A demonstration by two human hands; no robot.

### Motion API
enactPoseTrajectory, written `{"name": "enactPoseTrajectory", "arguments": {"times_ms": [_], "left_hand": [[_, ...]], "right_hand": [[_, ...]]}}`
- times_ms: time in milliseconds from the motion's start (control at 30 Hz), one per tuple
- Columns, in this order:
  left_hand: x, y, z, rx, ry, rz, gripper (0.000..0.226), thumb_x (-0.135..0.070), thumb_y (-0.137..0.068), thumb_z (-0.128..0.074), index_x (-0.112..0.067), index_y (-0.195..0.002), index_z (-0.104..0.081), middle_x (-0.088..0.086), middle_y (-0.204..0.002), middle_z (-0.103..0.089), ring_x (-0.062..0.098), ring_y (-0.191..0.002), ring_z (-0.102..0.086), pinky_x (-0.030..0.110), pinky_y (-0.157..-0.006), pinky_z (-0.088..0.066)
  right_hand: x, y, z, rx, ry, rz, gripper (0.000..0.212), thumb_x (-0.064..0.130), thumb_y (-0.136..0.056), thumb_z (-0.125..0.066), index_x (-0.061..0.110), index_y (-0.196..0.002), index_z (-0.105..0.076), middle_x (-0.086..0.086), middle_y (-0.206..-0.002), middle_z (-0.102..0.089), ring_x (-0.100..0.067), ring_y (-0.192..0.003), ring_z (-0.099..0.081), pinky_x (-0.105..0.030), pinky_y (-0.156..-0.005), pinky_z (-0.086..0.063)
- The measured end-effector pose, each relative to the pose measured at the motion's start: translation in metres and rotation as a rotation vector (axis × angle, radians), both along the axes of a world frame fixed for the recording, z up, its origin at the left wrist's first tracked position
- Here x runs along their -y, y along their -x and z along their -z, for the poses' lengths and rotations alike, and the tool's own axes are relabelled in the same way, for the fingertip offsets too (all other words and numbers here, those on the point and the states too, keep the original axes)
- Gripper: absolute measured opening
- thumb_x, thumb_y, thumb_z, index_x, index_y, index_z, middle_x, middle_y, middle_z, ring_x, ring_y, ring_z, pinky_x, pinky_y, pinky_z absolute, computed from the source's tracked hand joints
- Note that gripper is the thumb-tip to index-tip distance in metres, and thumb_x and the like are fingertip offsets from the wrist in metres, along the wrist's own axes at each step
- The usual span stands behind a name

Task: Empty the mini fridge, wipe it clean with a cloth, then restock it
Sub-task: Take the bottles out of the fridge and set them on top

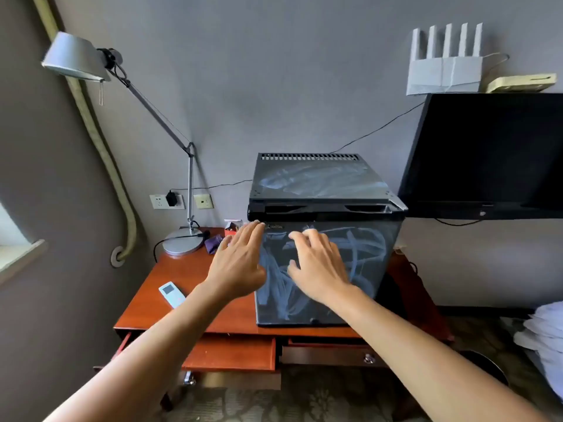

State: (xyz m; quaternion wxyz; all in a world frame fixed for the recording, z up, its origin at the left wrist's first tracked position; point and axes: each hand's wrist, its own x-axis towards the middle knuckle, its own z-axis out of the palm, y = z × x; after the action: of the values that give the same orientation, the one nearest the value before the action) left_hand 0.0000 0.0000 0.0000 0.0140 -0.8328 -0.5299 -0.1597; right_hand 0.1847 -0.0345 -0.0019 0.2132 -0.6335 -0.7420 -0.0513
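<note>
A black mini fridge stands on a red-brown wooden desk, door closed and facing me. Pale wipe streaks cover its door and top. My left hand reaches with straight fingers to the door's upper left corner, fingertips at the edge. My right hand lies against the door front with its fingers slightly bent, holding nothing. A crumpled purple cloth lies on the desk to the left of the fridge, behind my left hand.
A silver desk lamp stands at the desk's back left. A white remote lies near the front left. Two desk drawers hang open below. A black TV hangs on the wall at right. White bedding shows at far right.
</note>
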Motion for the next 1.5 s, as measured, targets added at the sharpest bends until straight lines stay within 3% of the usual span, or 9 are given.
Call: {"name": "enactPoseTrajectory", "arguments": {"times_ms": [167,367,700,900,1033,1167,1300,1367,1500], "left_hand": [[-0.061,-0.011,-0.016,0.008,-0.010,-0.072,0.091,-0.012,-0.080,-0.051,-0.013,-0.162,-0.012,0.003,-0.170,-0.011,0.020,-0.158,-0.007,0.045,-0.127,-0.014],[-0.102,-0.008,-0.008,-0.165,0.061,-0.017,0.092,-0.011,-0.086,-0.049,-0.018,-0.163,0.001,-0.003,-0.172,0.007,0.016,-0.158,0.010,0.052,-0.127,-0.007],[-0.111,0.001,0.002,-0.107,-0.012,0.022,0.091,-0.011,-0.083,-0.049,-0.022,-0.164,-0.008,-0.008,-0.171,0.000,0.011,-0.158,0.004,0.042,-0.128,-0.008],[-0.124,0.014,-0.019,-0.138,0.019,0.062,0.089,-0.006,-0.084,-0.052,-0.029,-0.162,-0.015,-0.014,-0.170,-0.013,0.007,-0.155,-0.017,0.046,-0.127,-0.014],[-0.121,0.016,-0.047,-0.058,0.185,0.068,0.083,0.007,-0.089,-0.043,-0.033,-0.160,-0.027,-0.012,-0.165,-0.031,0.022,-0.143,-0.044,0.047,-0.117,-0.030],[-0.119,0.022,-0.043,-0.026,0.204,0.120,0.091,0.012,-0.082,-0.042,-0.030,-0.161,-0.025,-0.008,-0.167,-0.024,0.023,-0.147,-0.039,0.052,-0.115,-0.033],[-0.103,0.011,0.003,-0.028,0.155,0.102,0.064,-0.026,-0.105,-0.039,-0.022,-0.163,-0.014,-0.007,-0.171,-0.006,0.014,-0.158,-0.009,0.053,-0.127,-0.009],[-0.086,0.002,0.025,-0.045,0.185,0.097,0.066,-0.051,-0.106,-0.029,-0.022,-0.163,-0.011,-0.008,-0.171,-0.001,0.013,-0.158,0.002,0.051,-0.127,-0.001],[-0.054,-0.006,0.053,-0.112,0.227,0.124,0.077,-0.070,-0.100,-0.014,-0.028,-0.163,0.001,-0.011,-0.169,0.014,0.010,-0.155,0.017,0.051,-0.125,0.012]], "right_hand": [[-0.081,0.005,-0.014,0.074,-0.032,-0.066,0.055,0.029,-0.092,-0.064,0.018,-0.142,-0.046,-0.008,-0.131,-0.051,-0.031,-0.121,-0.049,-0.046,-0.100,-0.041],[-0.127,0.005,-0.006,0.187,-0.108,-0.075,0.047,0.049,-0.093,-0.064,0.024,-0.132,-0.054,-0.009,-0.119,-0.054,-0.031,-0.111,-0.049,-0.047,-0.092,-0.036],[-0.144,0.013,0.011,0.156,-0.238,-0.056,0.043,0.051,-0.086,-0.071,0.025,-0.118,-0.061,-0.010,-0.102,-0.054,-0.031,-0.095,-0.051,-0.045,-0.081,-0.042],[-0.140,0.014,0.007,0.184,-0.217,-0.047,0.040,0.049,-0.086,-0.070,0.023,-0.116,-0.061,-0.011,-0.099,-0.053,-0.033,-0.092,-0.052,-0.045,-0.078,-0.042],[-0.107,0.015,0.003,0.141,-0.186,-0.066,0.040,0.054,-0.083,-0.061,0.026,-0.111,-0.060,-0.006,-0.095,-0.048,-0.028,-0.090,-0.047,-0.042,-0.077,-0.038],[-0.040,0.003,0.002,0.074,-0.101,-0.161,0.044,0.058,-0.081,-0.056,0.028,-0.113,-0.055,0.001,-0.095,-0.038,-0.022,-0.091,-0.040,-0.042,-0.084,-0.040],[0.032,-0.023,-0.026,-0.177,0.184,-0.176,0.072,0.064,-0.089,-0.053,0.029,-0.148,-0.033,0.014,-0.110,-0.034,-0.008,-0.105,-0.035,-0.039,-0.108,-0.031],[0.060,-0.026,-0.040,-0.300,0.315,-0.078,0.075,0.071,-0.094,-0.041,0.036,-0.157,-0.019,0.013,-0.119,-0.037,-0.007,-0.116,-0.036,-0.037,-0.115,-0.024],[0.094,-0.028,-0.049,0.053,0.394,0.188,0.086,0.089,-0.083,-0.028,0.035,-0.148,-0.043,0.000,-0.133,-0.035,-0.025,-0.130,-0.031,-0.042,-0.111,-0.026]]}}
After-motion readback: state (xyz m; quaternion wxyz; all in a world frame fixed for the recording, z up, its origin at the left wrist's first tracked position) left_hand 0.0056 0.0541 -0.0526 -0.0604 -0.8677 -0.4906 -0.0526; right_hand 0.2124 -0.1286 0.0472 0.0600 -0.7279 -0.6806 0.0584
